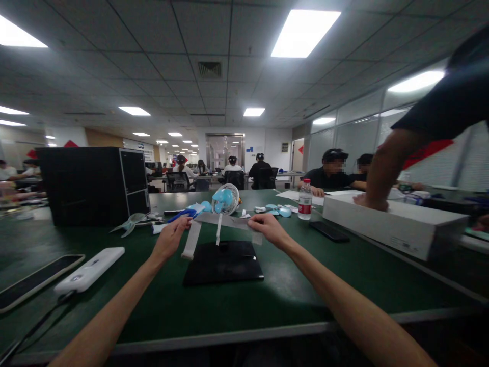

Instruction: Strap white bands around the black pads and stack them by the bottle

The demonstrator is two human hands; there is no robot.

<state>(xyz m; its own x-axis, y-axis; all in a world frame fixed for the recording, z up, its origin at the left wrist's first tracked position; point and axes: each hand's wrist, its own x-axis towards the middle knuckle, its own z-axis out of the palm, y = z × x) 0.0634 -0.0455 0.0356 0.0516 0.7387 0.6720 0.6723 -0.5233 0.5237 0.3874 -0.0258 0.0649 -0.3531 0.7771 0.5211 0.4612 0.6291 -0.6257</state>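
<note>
A pale grey tape-like strip (208, 219) is stretched level between my two hands, its ends hanging down on either side. My left hand (172, 237) pinches it near the left bend, fingers closed. At the other side, my right hand (269, 228) grips it between thumb and fingers. Behind the strip stands a small fan (231, 196) with light blue blades and a white round cage. A narrow white piece (219, 232) hangs or stands below it; I cannot tell how it joins. Under the strip lies a flat black plate (225, 265) on the green table (298, 300).
Left are a black computer case (84, 186), a phone (38, 278) and a cabled white power bank (89, 270). Right are a red-capped bottle (304, 201), a black phone-like slab (329, 231) and a white box (389, 219) under another person's hand (372, 200). Blue pieces lie behind.
</note>
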